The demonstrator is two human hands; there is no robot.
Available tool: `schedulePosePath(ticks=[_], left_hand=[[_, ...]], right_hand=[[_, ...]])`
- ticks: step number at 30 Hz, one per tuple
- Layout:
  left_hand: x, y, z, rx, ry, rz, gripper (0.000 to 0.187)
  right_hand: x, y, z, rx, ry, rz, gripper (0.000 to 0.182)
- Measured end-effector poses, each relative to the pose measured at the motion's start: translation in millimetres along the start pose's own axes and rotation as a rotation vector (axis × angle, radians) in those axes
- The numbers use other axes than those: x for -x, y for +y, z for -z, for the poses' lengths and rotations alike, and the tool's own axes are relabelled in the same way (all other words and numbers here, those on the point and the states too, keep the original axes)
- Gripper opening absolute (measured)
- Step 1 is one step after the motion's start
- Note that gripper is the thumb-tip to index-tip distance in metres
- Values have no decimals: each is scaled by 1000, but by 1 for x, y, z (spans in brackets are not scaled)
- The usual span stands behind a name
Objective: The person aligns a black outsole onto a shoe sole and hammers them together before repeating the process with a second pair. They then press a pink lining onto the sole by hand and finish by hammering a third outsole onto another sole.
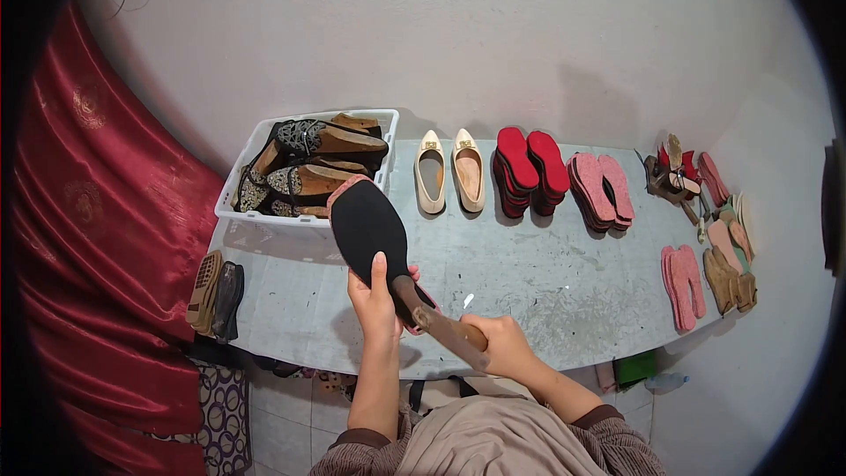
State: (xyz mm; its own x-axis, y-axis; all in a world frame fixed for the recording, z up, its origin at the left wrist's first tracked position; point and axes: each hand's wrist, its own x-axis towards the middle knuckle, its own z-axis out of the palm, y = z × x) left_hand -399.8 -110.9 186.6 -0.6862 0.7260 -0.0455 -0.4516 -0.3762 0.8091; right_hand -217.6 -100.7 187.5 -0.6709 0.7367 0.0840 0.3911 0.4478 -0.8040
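Note:
My left hand [377, 304] is closed around a black insole with a pink edge [366, 222], its thumb lying on the black face. The insole tilts up in front of me, its wide end near the white basket. My right hand [500, 344] grips the wooden handle of a hammer [449, 335]. The hammer's dark head [407, 293] lies over the narrow part of the insole, close to my left fingers; whether it touches cannot be told.
A white basket [306, 220] holds patterned shoes on wooden lasts. Along the table [291, 300] stand cream shoes [470, 178], red insole stacks [515, 163], pink insoles [595, 189], tools [674, 172] and brown pieces [721, 282]. Soles [204, 291] lie at the left edge.

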Motion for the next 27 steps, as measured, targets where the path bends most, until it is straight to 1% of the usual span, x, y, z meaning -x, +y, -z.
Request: schedulePosePath(ticks=[1,2,3,4,6,8,10,12,13,14,16,20,23,27], left_hand=[[-1,0,2,5,-3,30,28],[-3,-1,2,11,-7,59,29],[-4,-4,3,12,-5,60,29],[-3,-7,4,9,5,41,28],[0,-12,2,7,19,24,28],[2,-15,-6,-156,20,-3,28],[3,-14,-11,-173,-19,4,29],[11,-9,-18,-299,-27,96,29],[14,-9,-18,-299,-71,62,31],[15,-11,-17,-300,-72,60,31],[10,-15,-15,-223,-72,108,32],[10,-9,-14,-248,-66,89,31],[12,-7,-16,-242,-106,119,30],[17,-8,-19,-274,-101,136,29]], right_hand=[[0,0,1,2,2,4,21],[1,1,2,-69,42,16,18],[4,0,4,-142,78,22,15],[5,-2,8,-142,74,20,15],[6,-12,21,-172,29,-1,24],[4,-21,26,-177,33,-4,24],[-1,-24,27,-176,46,1,24],[-5,-23,21,-129,57,45,24],[-10,-18,16,-59,73,43,23],[-10,-17,16,-60,74,45,23],[-14,-16,16,-21,63,29,21],[-6,-15,19,-81,50,45,19],[-8,-10,15,-86,18,-14,20],[-6,-10,16,-81,39,50,21]])
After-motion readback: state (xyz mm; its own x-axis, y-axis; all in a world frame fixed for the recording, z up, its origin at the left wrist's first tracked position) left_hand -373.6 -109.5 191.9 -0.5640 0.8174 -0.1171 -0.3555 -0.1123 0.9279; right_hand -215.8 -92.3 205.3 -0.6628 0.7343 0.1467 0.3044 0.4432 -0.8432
